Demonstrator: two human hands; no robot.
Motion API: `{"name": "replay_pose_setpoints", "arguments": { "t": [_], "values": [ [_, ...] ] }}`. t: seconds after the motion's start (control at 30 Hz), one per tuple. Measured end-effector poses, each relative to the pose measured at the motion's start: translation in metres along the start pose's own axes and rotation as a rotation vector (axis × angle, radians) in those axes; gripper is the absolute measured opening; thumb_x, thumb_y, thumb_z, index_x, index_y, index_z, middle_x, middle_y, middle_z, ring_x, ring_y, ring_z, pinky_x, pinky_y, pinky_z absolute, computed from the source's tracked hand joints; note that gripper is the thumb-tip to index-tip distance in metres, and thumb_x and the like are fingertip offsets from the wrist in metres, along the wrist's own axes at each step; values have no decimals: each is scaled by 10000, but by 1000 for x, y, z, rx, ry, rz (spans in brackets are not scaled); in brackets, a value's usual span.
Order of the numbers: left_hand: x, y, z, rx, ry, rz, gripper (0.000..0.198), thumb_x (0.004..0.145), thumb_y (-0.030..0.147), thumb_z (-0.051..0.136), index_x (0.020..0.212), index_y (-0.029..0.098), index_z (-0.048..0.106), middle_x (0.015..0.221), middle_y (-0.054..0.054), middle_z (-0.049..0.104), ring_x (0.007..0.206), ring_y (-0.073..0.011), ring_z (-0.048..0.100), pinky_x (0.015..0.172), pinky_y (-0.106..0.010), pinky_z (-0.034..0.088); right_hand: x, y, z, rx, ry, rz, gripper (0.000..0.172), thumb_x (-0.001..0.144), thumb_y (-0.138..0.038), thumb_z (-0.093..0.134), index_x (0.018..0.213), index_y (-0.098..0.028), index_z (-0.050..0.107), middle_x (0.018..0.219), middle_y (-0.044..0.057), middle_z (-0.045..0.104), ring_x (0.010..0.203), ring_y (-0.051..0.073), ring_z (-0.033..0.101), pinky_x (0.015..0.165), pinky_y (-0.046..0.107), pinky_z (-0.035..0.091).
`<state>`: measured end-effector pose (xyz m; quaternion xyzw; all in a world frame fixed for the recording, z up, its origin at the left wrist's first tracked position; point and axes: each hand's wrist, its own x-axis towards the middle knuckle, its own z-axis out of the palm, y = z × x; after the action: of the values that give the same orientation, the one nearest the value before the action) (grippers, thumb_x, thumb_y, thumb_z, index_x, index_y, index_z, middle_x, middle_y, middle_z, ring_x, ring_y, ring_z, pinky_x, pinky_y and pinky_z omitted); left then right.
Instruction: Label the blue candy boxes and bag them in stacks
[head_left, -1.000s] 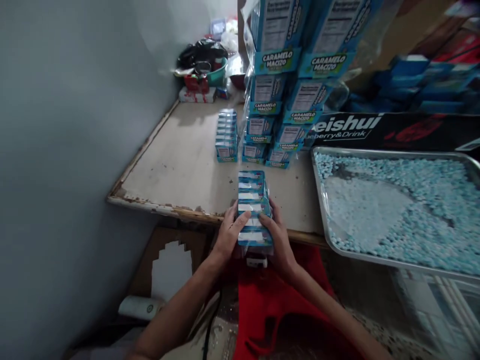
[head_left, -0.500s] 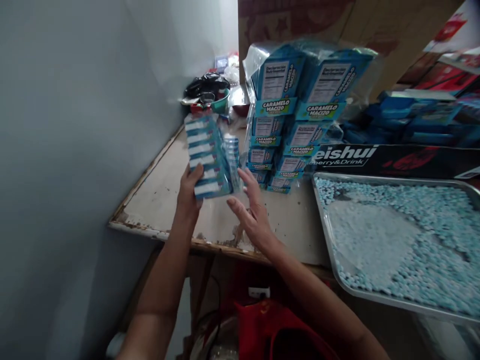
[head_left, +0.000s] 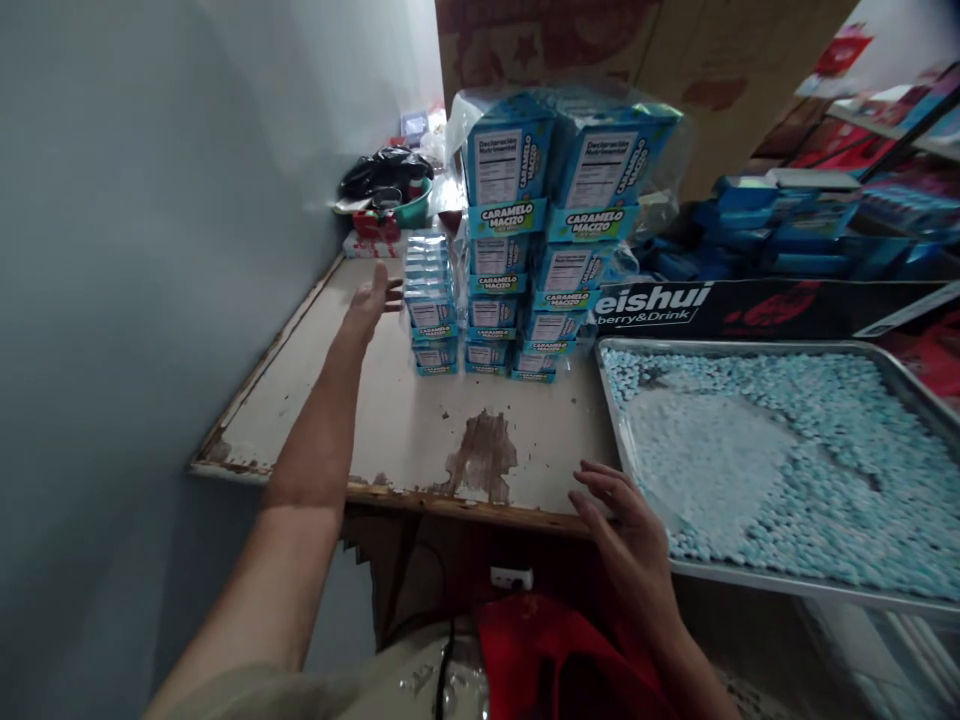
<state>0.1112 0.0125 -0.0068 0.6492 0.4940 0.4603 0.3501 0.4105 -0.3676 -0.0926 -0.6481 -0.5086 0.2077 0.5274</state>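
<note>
My left hand (head_left: 373, 298) is stretched out beside the shortest stack of blue candy boxes (head_left: 431, 312), its fingers apart and pointing at the stack's left side. Whether the fingertips touch the plastic is hard to tell. Clear wrap covers these boxes, and a box pack lies on top with its striped side up. Two taller stacks of wrapped boxes labelled "Caramelo Macizo" (head_left: 506, 218) stand right against it. My right hand (head_left: 626, 520) hovers at the table's front edge, fingers spread and holding nothing, next to the metal tray's (head_left: 616, 425) left rim.
Small light-blue candies (head_left: 825, 500) fill the tray, with a paler patch at its left. Behind it stands a black printed carton (head_left: 780, 308) holding blue boxes. A grey wall (head_left: 187, 250) borders the worn white table (head_left: 390, 420). Black bags (head_left: 386, 172) lie at the back.
The wrapped box pack that my left hand held now rests on the left stack, released. My right hand has moved down and right, towards the tray. The view has shifted slightly right.
</note>
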Motion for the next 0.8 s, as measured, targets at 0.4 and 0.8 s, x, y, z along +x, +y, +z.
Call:
{"name": "replay_pose_setpoints", "arguments": {
  "t": [0.4, 0.8],
  "values": [
    [-118, -14, 97, 225, 635, 132, 1064, 700, 231, 872, 1592, 166, 297, 1586, -236, 449, 1490, -369, 431, 1256, -518, 345, 3, 22, 23, -215, -7, -462, 75, 1008, -213, 653, 1020, -236, 724, 966, 12, 775, 904, 170, 737, 848, 317, 567],
    [-76, 18, 116, 267, 616, 62, 1276, 711, 192, 893, 1709, 290, 103, 1515, -198, 476, 1387, -389, 530, 1130, -554, 504, -15, 47, 50, -258, -3, -539, 114, 1013, -132, 605, 998, -212, 685, 890, 12, 750, 820, 171, 705, 773, 291, 559]
  ]
}}
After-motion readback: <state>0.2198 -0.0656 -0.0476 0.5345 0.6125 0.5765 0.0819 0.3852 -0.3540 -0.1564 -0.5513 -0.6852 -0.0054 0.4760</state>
